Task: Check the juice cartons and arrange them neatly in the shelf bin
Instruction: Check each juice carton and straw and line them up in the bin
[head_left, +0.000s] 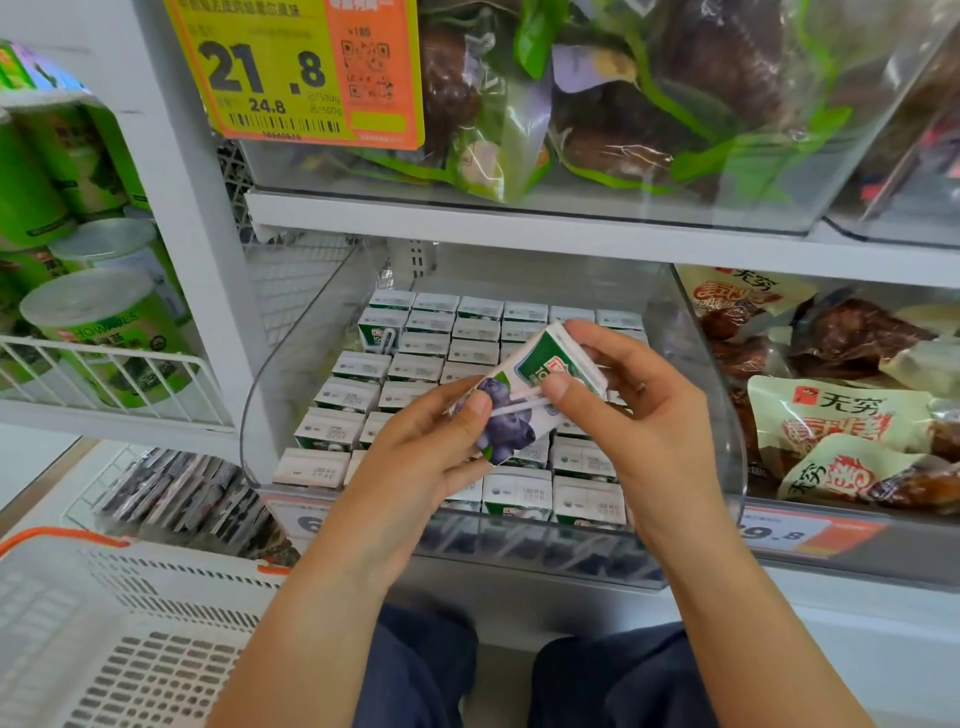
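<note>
- White shop shelving (519, 218) fills our view, with a clear shelf bin (270, 395) at its centre.
- Juice cartons (415, 366) stand upright in tidy rows inside the bin, tops facing us.
- We hold one carton (524, 395) tilted above those rows, blueberry picture toward us, a straw taped across its face.
- Our left hand (415, 457) grips the carton's lower end, thumb on the printed side.
- Our right hand (628, 410) clasps the upper end, thumb pressing near the straw.
- A yellow price tag (291, 67) hangs on the bin above.
- Green cans (98, 322) sit at left, snack packets (841, 410) at right.
- A white basket (104, 623) with orange trim sits lower left.
</note>
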